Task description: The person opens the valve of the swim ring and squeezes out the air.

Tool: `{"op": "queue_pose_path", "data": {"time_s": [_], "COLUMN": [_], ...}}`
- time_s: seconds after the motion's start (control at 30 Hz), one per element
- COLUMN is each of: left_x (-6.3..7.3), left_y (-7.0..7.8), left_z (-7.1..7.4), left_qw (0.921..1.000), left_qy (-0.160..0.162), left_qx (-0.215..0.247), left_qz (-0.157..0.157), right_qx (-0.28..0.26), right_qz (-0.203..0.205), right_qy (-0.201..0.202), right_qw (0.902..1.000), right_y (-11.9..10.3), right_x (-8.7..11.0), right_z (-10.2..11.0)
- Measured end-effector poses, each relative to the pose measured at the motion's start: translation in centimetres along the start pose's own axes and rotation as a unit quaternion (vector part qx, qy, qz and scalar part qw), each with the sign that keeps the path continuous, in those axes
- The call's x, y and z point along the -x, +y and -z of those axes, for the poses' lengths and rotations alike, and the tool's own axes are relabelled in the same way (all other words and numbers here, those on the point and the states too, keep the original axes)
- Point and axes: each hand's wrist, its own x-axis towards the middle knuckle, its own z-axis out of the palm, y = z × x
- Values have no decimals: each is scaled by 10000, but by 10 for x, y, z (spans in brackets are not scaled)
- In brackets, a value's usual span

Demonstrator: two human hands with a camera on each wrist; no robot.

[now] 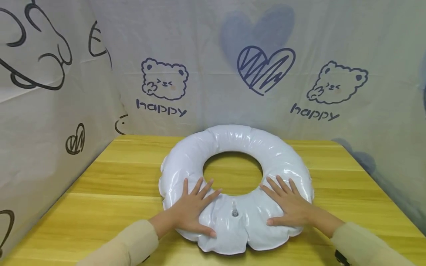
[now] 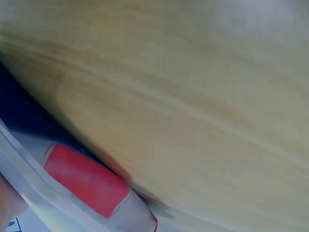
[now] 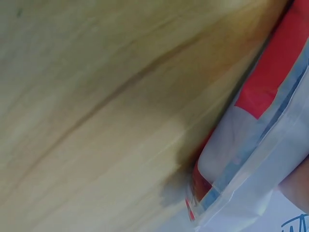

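A white inflatable swim ring lies flat on the wooden table, its near side creased and softer-looking. A clear valve stands up from the near part of the ring. On the ring's left side my left hand rests with fingers spread. My right hand lies on the right side, fingers spread too. Neither hand curls round the ring. Red patches on its underside show in the left wrist view and the right wrist view, with a bit of each hand at the frame edge.
The wooden table extends to both sides of the ring. Behind it hangs a pale cloth printed with bears, hearts and the word "happy". More printed cloth closes off the left side.
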Motion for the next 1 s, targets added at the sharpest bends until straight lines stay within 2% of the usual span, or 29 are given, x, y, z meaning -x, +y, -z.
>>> {"op": "queue_pose_path", "data": {"time_s": [0.3,0.7,1.0], "left_x": [-1,-3,-3], "left_y": [1,3,5], "left_z": [-1,0,7], "left_qw": [9998,9992,9987], "left_qy": [-73,-191,-335], "left_qx": [-178,-316,-334], "left_qz": [50,150,206], "right_qx": [139,107,229], "right_qz": [61,-92,-132], "right_qy": [2,-299,-455], "right_qw": [9999,9995,9986], "right_y": [-2,-5,-5], "right_x": [0,0,-2], "right_z": [-2,0,-1]}}
